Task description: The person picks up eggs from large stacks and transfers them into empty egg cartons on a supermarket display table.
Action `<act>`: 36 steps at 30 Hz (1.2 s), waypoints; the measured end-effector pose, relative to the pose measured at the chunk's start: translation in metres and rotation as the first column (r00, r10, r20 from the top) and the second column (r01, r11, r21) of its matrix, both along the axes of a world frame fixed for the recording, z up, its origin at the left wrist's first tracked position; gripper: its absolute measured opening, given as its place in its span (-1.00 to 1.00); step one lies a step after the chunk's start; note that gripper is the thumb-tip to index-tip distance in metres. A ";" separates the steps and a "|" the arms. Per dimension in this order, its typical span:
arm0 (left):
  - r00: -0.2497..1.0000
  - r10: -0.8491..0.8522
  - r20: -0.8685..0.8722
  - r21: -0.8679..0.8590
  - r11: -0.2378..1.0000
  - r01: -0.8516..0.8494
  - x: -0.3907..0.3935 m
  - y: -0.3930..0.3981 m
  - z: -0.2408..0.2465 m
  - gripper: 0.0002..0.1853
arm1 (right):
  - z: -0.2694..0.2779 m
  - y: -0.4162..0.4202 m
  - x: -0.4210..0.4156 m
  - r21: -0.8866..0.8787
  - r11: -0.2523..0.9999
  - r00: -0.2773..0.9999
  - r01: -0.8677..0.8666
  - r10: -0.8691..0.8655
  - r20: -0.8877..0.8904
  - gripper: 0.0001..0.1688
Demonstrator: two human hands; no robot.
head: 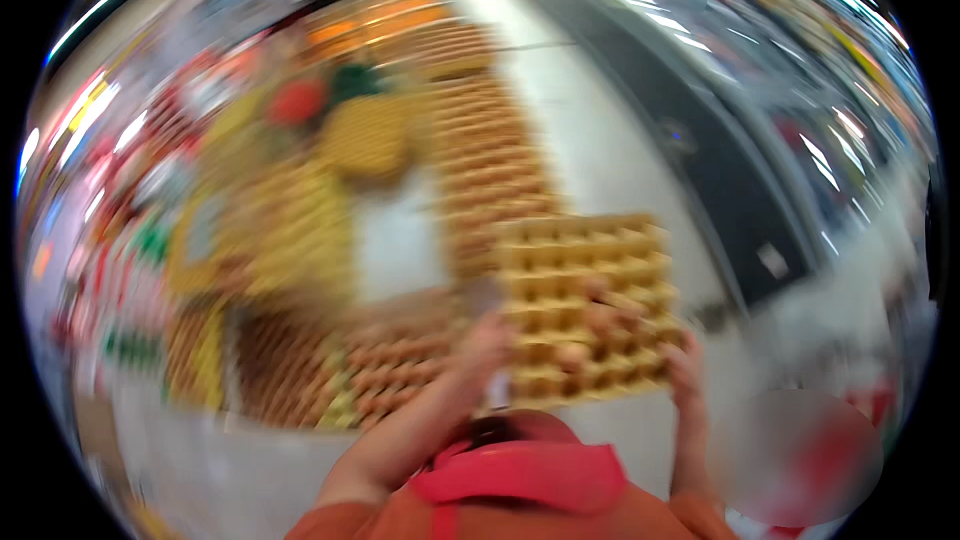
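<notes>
A yellowish egg tray (540,270) is held in front of my body, one hand at each side. Several brown eggs (600,319) sit in its right and lower cups, while many other cups hold nothing. My left hand (487,345) grips the tray's left edge. On the opposite edge, my right hand (682,360) has its fingers at the rim. Motion blur hides the exact finger positions. Just left of my left hand lie rows of brown eggs (397,360).
A long bank of brown eggs (491,157) runs away ahead. Yellow trays (300,225) and a stack of trays (367,135) stand to the left. A dark counter or refrigerated case edge (675,127) curves along the right, past a pale tiled floor (585,105). A blurred-out patch (795,457) is at lower right.
</notes>
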State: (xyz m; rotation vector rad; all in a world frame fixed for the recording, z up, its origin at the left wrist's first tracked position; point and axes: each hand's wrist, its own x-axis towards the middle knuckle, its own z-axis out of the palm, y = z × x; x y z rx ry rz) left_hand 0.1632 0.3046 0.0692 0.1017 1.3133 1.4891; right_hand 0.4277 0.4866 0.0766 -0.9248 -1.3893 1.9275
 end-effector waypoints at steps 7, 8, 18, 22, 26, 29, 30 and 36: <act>0.973 0.231 -0.011 0.203 0.953 -0.224 0.012 -0.099 0.050 -0.24 | 0.014 -0.051 -0.044 -0.056 0.988 0.988 -0.146 0.142 -0.062 -0.44; 0.966 0.259 0.002 0.217 0.943 -0.253 0.009 -0.112 0.057 -0.23 | 0.021 -0.058 -0.054 -0.079 0.983 0.985 -0.167 0.163 -0.061 -0.44; 0.877 0.477 0.066 0.282 0.834 -0.475 -0.079 -0.240 0.071 -0.40 | 0.052 -0.160 -0.190 -0.002 0.922 0.921 -0.388 0.387 -0.029 -0.46; 0.804 0.586 0.103 0.342 0.738 -0.582 -0.112 -0.306 0.071 -0.37 | 0.081 -0.213 -0.240 0.007 0.875 0.870 -0.484 0.482 -0.101 -0.40; 0.755 0.623 0.206 0.440 0.630 -0.640 -0.147 -0.370 0.086 -0.47 | 0.083 -0.259 -0.283 0.053 0.877 0.842 -0.478 0.474 -0.258 -0.26; 0.704 0.695 0.142 0.399 0.611 -0.684 -0.175 -0.416 0.108 -0.49 | 0.075 -0.279 -0.298 -0.083 0.860 0.848 -0.503 0.474 -0.236 -0.33; 0.690 0.709 0.145 0.430 0.583 -0.690 -0.185 -0.428 0.114 -0.50 | 0.068 -0.284 -0.297 -0.121 0.843 0.842 -0.524 0.492 -0.222 -0.38; 0.534 0.841 0.084 0.311 0.487 -0.816 -0.274 -0.492 0.116 -0.56 | 0.049 -0.327 -0.277 -0.274 0.893 0.924 -0.358 0.381 0.037 -0.62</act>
